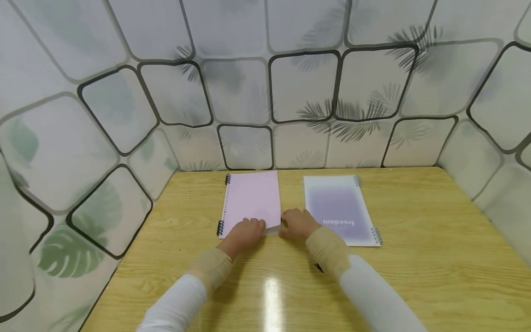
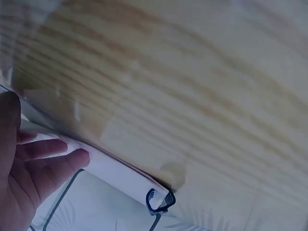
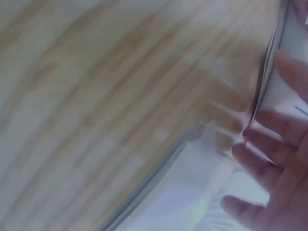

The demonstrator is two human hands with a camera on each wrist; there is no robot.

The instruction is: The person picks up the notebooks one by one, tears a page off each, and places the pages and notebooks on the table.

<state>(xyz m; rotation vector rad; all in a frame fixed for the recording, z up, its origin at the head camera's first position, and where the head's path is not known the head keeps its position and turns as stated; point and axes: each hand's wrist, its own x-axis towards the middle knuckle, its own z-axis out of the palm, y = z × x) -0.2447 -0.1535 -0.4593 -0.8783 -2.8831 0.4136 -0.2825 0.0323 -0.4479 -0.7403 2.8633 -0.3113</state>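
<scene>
Pinching pink notebook (image 1: 250,198) at lifted corner with left hand (image 1: 244,236), touching its edge with extended fingers (image 3: 262,168) of right hand (image 1: 299,223); might crease it by tugging unevenly.

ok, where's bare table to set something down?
Bare: the table right of the purple notebook, out to the right edge; left of the pink notebook; the near area between the sleeves.
Crowded: the pink notebook's near right corner, with the left hand and right hand there; the gap between notebooks is narrow.
</scene>
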